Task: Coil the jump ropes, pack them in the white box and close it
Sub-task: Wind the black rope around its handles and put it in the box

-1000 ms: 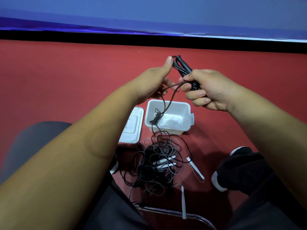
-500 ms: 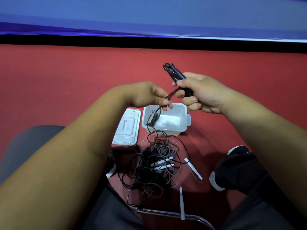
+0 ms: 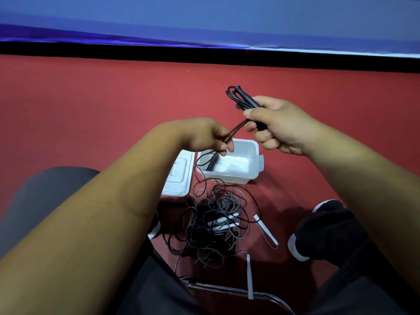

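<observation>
Above your right hand (image 3: 279, 126), the black handle (image 3: 246, 100) juts up with a few short loops of cord (image 3: 230, 93) bunched at its tip, and your fingers are wrapped tight round its lower part. Just below and left of that fist, your left hand (image 3: 204, 135) pinches two strands of it that run taut across the short gap between the hands. A second ago that hand was up at the handle's tip, thumb against the loops; it has since dropped and taken the line lower down, which reads as one turn laid and the next length being drawn. Beneath the left-hand pinch a dark ribbed end piece (image 3: 212, 162) dangles in front of the white box (image 3: 255, 169); whether it touches the box cannot be told. The box stands open below both hands, nothing packed in it that shows, its lid (image 3: 179, 178) flat beside it. Farther down, nearer you, the tangle of ropes (image 3: 218, 221) lies on the red floor (image 3: 91, 110) much as before, white handles (image 3: 266, 230) poking out. So you are early: this first rope is only partly coiled, and slack feeding up from the tangle may snag.
</observation>
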`<state>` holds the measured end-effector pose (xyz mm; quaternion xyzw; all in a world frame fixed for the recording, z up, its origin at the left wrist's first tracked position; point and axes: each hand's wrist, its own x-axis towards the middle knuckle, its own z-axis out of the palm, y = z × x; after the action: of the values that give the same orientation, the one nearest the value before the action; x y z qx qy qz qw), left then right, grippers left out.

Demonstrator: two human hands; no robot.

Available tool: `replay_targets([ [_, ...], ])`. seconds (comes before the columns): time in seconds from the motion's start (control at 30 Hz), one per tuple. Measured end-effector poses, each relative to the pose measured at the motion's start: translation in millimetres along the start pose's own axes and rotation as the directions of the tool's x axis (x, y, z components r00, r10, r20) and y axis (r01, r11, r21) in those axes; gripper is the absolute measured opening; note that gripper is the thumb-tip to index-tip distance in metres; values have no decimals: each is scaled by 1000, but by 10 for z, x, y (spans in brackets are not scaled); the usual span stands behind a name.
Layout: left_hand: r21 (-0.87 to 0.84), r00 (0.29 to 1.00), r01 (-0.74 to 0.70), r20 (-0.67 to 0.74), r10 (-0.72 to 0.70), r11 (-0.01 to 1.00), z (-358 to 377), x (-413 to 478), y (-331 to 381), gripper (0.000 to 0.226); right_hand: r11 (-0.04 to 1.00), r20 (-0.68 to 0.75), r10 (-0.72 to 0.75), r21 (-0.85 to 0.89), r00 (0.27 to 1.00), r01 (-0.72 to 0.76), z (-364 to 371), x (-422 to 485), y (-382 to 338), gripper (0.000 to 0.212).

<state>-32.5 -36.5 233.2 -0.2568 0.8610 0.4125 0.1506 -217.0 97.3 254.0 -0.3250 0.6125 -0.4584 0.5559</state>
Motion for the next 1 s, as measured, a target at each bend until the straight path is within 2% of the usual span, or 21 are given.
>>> replay_targets([
  [0.13,53,995,42,-93,-37,998,23,47,-62,20,1000,14,15,9,1000,-15,13,-18,-1,30],
  [0.23,-111,980,71,-178,-91,991,64,92,-88,9,998,83,52,21,995,-53,20,-55,-16,19],
  [0.3,-220,966,73,-228,-124,973,62,104,-108,15,996,147,74,28,986,-79,20,-94,-38,6],
  [0.4,-378,942,-21,-317,-108,926,11,88,-82,19,992,212,121,-4,970,-123,5,-158,-63,14],
  [0.5,-544,941,-134,-333,-67,829,-41,46,-10,15,977,313,212,-78,926,-198,4,-215,-54,6],
  [0.57,-586,952,-181,-305,-8,790,-58,24,33,9,960,376,280,-128,883,-249,2,-226,-20,20],
  [0.63,-580,954,-222,-294,53,784,-74,6,85,12,943,427,332,-175,841,-284,3,-234,12,33],
  [0.73,-560,955,-245,-281,96,792,-82,-20,154,11,920,464,389,-246,796,-306,35,-223,78,36],
  [0.87,-427,946,-250,-298,125,869,-129,-46,160,12,885,417,444,-341,793,-316,62,-168,166,10],
  [1.0,-162,923,-262,-329,199,951,-203,-81,217,19,850,305,477,-399,824,-344,30,-79,248,7],
])
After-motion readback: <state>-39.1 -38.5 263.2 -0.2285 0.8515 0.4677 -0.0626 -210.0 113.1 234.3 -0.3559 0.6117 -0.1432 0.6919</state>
